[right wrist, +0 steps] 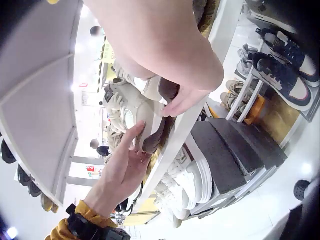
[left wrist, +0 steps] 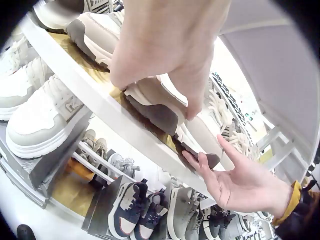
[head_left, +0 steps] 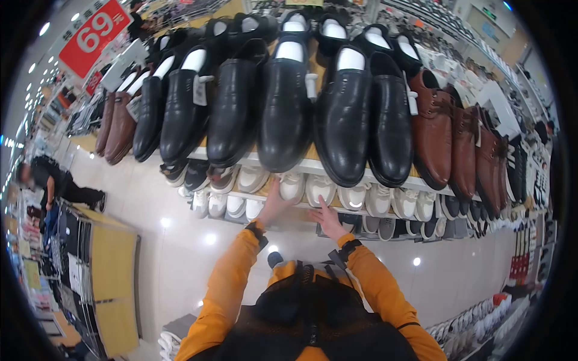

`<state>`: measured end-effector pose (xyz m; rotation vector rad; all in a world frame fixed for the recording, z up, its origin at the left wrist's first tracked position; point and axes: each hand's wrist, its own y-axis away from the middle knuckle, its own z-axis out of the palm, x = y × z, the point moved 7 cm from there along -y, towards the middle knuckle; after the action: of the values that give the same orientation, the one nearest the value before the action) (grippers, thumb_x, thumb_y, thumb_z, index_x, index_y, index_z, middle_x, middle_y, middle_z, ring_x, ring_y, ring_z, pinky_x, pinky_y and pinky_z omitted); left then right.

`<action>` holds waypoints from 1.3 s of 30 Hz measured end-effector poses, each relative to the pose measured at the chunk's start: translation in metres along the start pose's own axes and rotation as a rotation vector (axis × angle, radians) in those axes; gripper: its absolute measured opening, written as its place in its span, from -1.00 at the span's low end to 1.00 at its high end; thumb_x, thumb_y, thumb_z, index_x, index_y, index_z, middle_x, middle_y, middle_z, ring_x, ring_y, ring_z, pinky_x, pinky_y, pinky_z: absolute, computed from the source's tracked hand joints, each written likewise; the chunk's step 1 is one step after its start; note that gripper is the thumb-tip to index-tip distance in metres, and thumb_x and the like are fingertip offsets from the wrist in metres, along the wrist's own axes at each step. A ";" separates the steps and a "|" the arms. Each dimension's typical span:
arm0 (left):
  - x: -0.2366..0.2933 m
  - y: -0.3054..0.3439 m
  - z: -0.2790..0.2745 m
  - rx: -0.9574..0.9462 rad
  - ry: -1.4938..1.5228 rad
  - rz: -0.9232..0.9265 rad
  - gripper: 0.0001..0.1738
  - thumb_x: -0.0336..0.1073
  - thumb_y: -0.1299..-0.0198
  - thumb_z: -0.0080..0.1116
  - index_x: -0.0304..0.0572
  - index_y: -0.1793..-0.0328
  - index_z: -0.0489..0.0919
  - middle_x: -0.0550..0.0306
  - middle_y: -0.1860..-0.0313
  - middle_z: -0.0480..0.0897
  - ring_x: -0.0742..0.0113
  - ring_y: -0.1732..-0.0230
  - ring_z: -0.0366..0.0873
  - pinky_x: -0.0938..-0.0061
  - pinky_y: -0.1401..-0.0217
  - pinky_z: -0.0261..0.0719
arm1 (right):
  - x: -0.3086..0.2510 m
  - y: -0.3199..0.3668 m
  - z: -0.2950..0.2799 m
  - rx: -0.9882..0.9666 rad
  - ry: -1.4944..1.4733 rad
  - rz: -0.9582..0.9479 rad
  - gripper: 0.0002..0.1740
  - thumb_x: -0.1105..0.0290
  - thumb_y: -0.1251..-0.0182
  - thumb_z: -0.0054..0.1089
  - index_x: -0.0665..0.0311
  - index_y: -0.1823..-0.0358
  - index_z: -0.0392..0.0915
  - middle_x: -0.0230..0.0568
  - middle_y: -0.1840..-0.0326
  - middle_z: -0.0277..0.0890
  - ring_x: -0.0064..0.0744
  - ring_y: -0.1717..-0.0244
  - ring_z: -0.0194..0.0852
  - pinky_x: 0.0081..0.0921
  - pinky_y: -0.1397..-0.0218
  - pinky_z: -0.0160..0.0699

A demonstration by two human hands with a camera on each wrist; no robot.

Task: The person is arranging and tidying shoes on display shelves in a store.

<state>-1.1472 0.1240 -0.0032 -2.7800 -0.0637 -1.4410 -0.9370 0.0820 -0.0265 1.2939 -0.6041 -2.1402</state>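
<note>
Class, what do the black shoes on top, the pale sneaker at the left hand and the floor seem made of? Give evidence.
Black shoes: probably leather or imitation leather; smooth, with a soft sheen.
Pale sneaker: perhaps synthetic leather; smooth, fairly matt. Its dark sole looks like rubber or foam.
Floor: likely polished tile; glossy, showing bright light reflections.
</note>
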 end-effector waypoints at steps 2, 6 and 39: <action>0.008 0.009 -0.012 0.044 -0.025 -0.026 0.23 0.07 0.14 0.49 -0.46 -0.50 0.01 -0.34 -0.45 0.17 -0.06 -0.51 0.09 0.28 -0.50 0.09 | 0.001 -0.004 0.006 -0.066 0.002 0.054 -0.18 -0.10 -0.34 0.12 0.41 -0.31 0.06 0.11 -0.25 0.30 -0.19 -0.16 0.47 -0.32 -0.31 0.43; 0.023 0.049 -0.029 0.017 0.086 -0.066 0.12 0.07 -0.01 0.41 -0.33 -0.53 0.03 -0.32 -0.43 0.24 -0.04 -0.44 0.23 0.25 -0.44 0.21 | -0.001 0.014 -0.001 -0.299 0.044 0.063 -0.26 -0.11 -0.47 -0.13 0.39 -0.36 0.07 -0.04 -0.35 0.30 -0.17 -0.24 0.38 -0.28 -0.37 0.32; -0.082 0.063 -0.263 -0.109 0.526 0.052 -0.46 -0.36 -0.11 0.27 -0.24 -0.15 0.25 -0.05 -0.08 0.41 0.08 -0.16 0.41 0.24 -0.29 0.44 | 0.085 0.024 0.209 -0.473 0.254 0.115 -0.44 0.01 -0.54 -0.22 0.29 -0.32 0.25 -0.17 -0.28 0.39 -0.25 -0.24 0.40 -0.34 -0.35 0.33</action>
<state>-1.4069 0.0516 0.0819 -2.3538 0.0930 -2.1564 -1.1505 0.0263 0.0244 1.1991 -0.0558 -1.8355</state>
